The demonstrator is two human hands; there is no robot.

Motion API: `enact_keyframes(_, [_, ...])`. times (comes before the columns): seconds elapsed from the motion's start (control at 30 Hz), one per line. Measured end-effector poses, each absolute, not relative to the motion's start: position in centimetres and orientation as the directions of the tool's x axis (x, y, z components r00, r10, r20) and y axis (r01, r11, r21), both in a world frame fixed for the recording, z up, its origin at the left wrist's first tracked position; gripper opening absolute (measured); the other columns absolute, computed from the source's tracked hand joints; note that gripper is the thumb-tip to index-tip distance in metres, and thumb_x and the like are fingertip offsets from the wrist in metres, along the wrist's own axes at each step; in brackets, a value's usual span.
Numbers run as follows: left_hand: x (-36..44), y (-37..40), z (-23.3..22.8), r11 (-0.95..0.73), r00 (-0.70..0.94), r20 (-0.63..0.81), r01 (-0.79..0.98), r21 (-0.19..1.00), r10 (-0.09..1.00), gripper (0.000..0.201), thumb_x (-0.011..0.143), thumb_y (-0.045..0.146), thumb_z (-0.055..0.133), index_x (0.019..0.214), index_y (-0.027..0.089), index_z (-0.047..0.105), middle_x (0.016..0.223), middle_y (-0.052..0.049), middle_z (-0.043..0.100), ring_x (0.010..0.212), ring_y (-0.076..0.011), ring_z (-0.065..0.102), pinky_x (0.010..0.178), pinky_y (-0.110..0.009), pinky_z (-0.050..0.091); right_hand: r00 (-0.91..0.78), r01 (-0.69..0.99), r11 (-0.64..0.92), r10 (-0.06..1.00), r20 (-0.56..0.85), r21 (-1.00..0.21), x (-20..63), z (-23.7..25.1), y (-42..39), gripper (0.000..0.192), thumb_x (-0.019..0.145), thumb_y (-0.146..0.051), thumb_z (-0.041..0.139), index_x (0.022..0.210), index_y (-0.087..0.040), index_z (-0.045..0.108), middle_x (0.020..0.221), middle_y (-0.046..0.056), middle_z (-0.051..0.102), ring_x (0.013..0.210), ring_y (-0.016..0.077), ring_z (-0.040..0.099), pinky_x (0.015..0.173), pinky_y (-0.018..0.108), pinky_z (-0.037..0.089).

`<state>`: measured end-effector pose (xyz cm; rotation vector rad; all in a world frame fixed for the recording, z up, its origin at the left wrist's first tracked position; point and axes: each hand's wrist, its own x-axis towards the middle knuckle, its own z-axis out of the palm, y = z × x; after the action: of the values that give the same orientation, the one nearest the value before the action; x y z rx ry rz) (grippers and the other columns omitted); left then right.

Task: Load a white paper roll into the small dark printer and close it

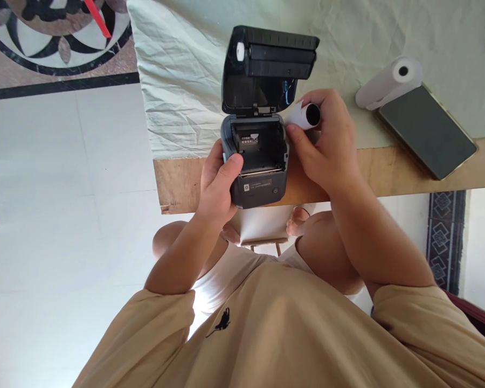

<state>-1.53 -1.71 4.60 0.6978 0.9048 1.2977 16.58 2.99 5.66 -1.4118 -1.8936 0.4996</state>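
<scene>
My left hand (220, 186) grips a dark portable label printer (258, 191) by its left side, with the thumb on the rim. The printer's black lid (253, 91) stands raised, and no roll sits in the bay below it. In my right hand (327, 143) is a small white paper roll (296, 115) with a dark core, pinched between thumb and fingers. The roll is close to the printer's upper right side; whether they touch I cannot tell.
A larger white paper roll (382, 83) lies at the right on the pale green cloth (181, 64). Against it rests a dark-screened phone (428, 132), reaching over the table's bare wooden edge (178, 180). My knees are below that edge.
</scene>
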Motion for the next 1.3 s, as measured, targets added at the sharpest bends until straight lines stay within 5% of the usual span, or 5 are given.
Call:
enact_keyframes(0.57, [-1.7,-1.9,4.2,0.155,0.086,-0.129,-0.500,0.852,0.988,0.029,0.085,0.043,0.064,0.105,0.022,0.065,0.107,-0.002,0.074,0.124,-0.0215,0.062,0.108,-0.034,0.051,-0.173,0.732,0.279,0.959,0.225,-0.621,16.5,5.4,2.7,0.041,0.080,-0.026,0.056,0.119,-0.030,0.044,0.118,0.003,0.063,0.104,0.0212,0.060,0.088,0.040,0.049])
enact_keyframes(0.73, [-1.7,-2.0,4.1,0.159,0.084,-0.135,-0.502,0.850,0.987,0.029,0.084,0.044,0.064,0.104,0.023,0.064,0.112,-0.002,0.073,0.129,-0.0229,0.059,0.109,-0.035,0.052,-0.153,0.674,0.414,0.889,0.432,-0.612,17.1,5.9,2.7,0.046,0.067,-0.013,0.051,0.111,-0.025,0.050,0.111,0.005,0.061,0.096,0.0176,0.059,0.078,0.034,0.049])
enact_keyframes(0.9, [-1.7,-2.0,4.1,0.154,0.093,-0.124,-0.501,0.852,0.988,0.029,0.085,0.044,0.063,0.105,0.023,0.064,0.113,-0.003,0.073,0.130,-0.0232,0.058,0.109,-0.035,0.052,-0.062,0.792,0.457,0.720,0.692,-0.405,19.8,6.5,3.6,0.031,0.067,-0.014,0.051,0.097,-0.020,0.057,0.092,0.007,0.056,0.087,0.0188,0.056,0.071,0.035,0.045])
enact_keyframes(1.13, [-1.8,-2.0,4.1,0.152,0.097,-0.120,-0.493,0.857,0.988,0.029,0.085,0.043,0.063,0.106,0.023,0.064,0.103,-0.003,0.074,0.124,-0.0233,0.062,0.107,-0.036,0.053,0.300,0.921,-0.156,0.870,0.391,-0.358,22.1,7.4,4.7,0.054,0.065,-0.017,0.070,0.118,-0.023,0.062,0.129,0.011,0.057,0.114,0.0342,0.054,0.093,0.053,0.038])
enact_keyframes(1.3, [-1.8,-1.9,4.1,0.166,0.088,-0.141,-0.464,0.870,0.986,0.032,0.083,0.047,0.065,0.104,0.023,0.064,0.111,-0.004,0.072,0.128,-0.0245,0.059,0.107,-0.036,0.053,0.309,0.903,-0.199,0.916,0.254,-0.380,22.1,7.3,5.3,0.045,0.073,-0.017,0.066,0.116,-0.026,0.062,0.122,0.008,0.063,0.105,0.0295,0.059,0.099,0.054,0.035])
